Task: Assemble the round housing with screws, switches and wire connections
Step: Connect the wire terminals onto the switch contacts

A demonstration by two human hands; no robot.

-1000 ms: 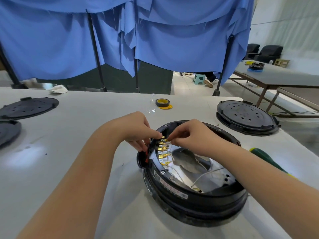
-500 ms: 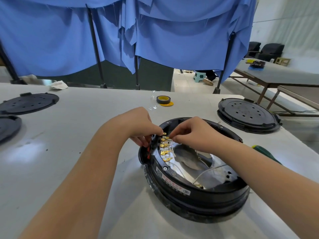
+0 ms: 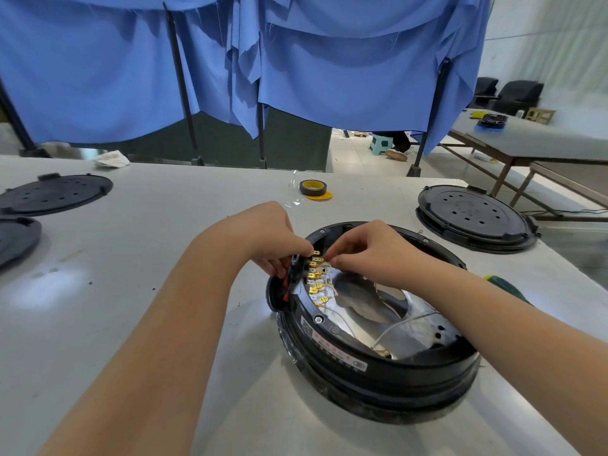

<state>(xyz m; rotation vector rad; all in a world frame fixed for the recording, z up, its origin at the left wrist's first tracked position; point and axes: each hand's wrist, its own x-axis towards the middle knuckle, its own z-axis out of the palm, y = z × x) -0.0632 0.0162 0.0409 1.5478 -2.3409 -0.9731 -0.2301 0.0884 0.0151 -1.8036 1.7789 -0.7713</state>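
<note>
Brass terminals (image 3: 316,273) | left hand (image 3: 269,238) pinches switch block, right hand (image 3: 371,255) pinches connector | we push straight, brace housing (image 3: 378,373).

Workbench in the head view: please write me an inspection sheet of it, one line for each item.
Surface: grey workbench, small dark specks.
Job's things: round black housing open; row of brass terminals at its left rim.
Clutter: tape roll, three black lids, green tool handle.
Grippers: left hand and right hand pinch at the top terminals.
Cables: thin white wires inside the housing.
Surroundings: blue curtain, second table.
</note>
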